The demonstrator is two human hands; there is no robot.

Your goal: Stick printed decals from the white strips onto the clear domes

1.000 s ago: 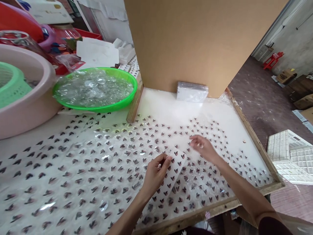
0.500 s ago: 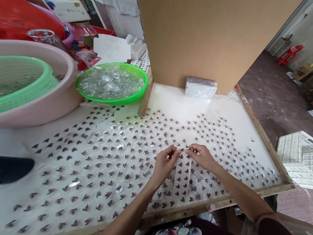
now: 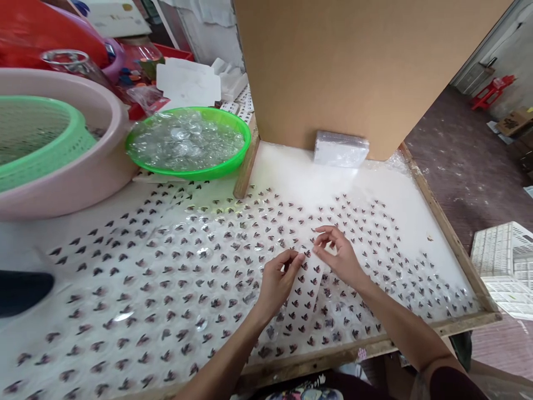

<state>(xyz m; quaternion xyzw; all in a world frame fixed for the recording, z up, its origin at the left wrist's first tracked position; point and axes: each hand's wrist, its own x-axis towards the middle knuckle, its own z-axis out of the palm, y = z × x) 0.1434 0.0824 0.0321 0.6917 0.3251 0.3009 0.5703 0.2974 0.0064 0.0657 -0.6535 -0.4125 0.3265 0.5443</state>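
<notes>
My left hand (image 3: pixel 280 286) pinches the top end of a white strip of stickers (image 3: pixel 303 297) printed with small dark bird-like figures in two columns. The strip slants down toward the table's front edge. Just right of its top end, my right hand (image 3: pixel 339 255) hovers with forefinger stretched out and thumb apart from it. A dark mark lies at the forefinger's tip; whether it is a sticker on the finger or a print on the table, I cannot tell. Around and under both hands lie many clear round plastic pieces (image 3: pixel 202 322), many with the same dark figure showing.
A green basin (image 3: pixel 216 173) of clear plastic discs stands at the back left, beside a large pink tub (image 3: pixel 112 183) holding a green basket (image 3: pixel 75 130). A tall cardboard sheet (image 3: pixel 353 66) rises behind a wrapped white stack (image 3: pixel 341 150). Wooden edging (image 3: pixel 449 230) borders the table.
My right hand has come off the strip's top end, lifting slightly and spreading its fingers. The strip now leans more to the left at its lower end, still in my left hand.
</notes>
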